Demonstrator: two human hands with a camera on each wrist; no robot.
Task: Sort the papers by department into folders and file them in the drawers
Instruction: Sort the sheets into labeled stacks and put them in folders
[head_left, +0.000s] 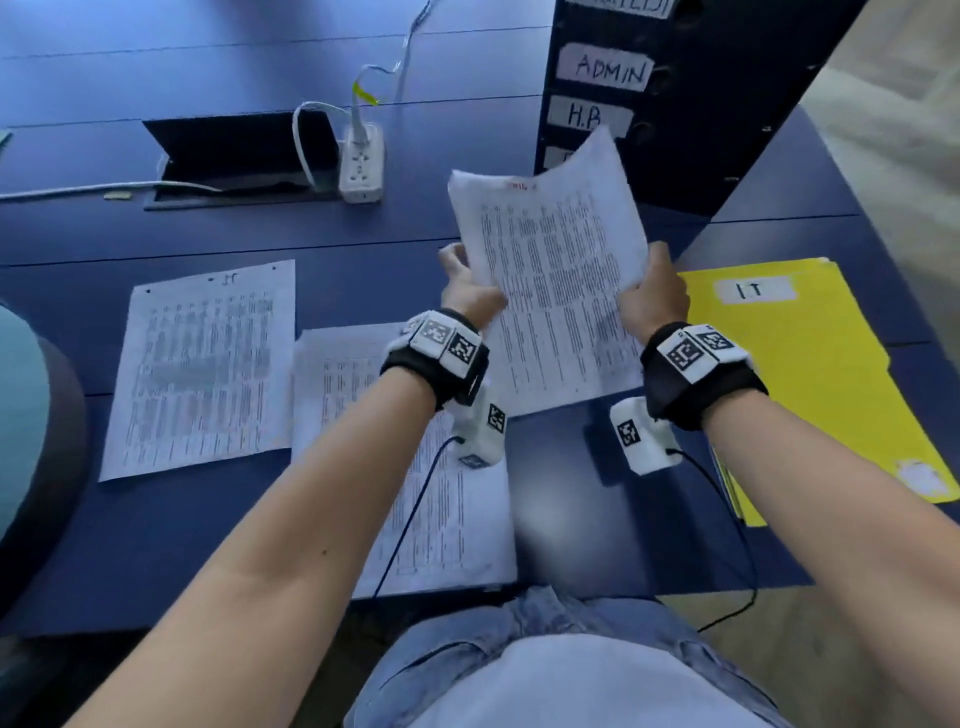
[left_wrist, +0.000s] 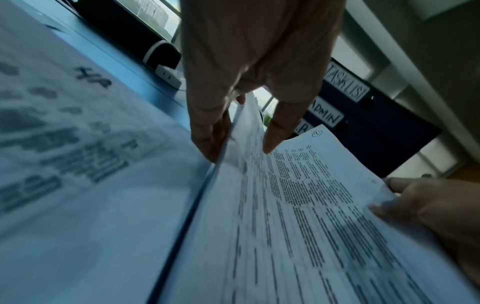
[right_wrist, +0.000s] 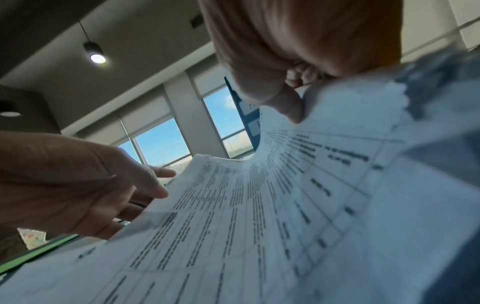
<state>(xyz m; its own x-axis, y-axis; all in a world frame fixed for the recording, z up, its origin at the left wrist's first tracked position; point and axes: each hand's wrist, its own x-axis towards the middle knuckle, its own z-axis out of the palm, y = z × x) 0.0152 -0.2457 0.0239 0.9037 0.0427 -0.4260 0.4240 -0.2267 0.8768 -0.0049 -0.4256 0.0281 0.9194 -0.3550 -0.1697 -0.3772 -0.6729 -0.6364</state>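
Papers (head_left: 556, 270) are being held above the counter (head_left: 561, 519), the left hand (head_left: 467, 291) and right hand (head_left: 652, 301) each pinching an edge. Two sorted piles (head_left: 202, 364) are lying leftward; the yellow IT folder (head_left: 800, 374) is waiting shut, so sorting seems underway and filing untouched.

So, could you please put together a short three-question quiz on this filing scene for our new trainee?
1. True or false: the held sheaf of papers is gripped by both the left hand and the right hand.
2. What is written on the yellow folder? A) ADMIN B) IT C) HR
3. Fill in: the white power strip lies on the blue ____.

Key: 1 true; 2 B; 3 table.
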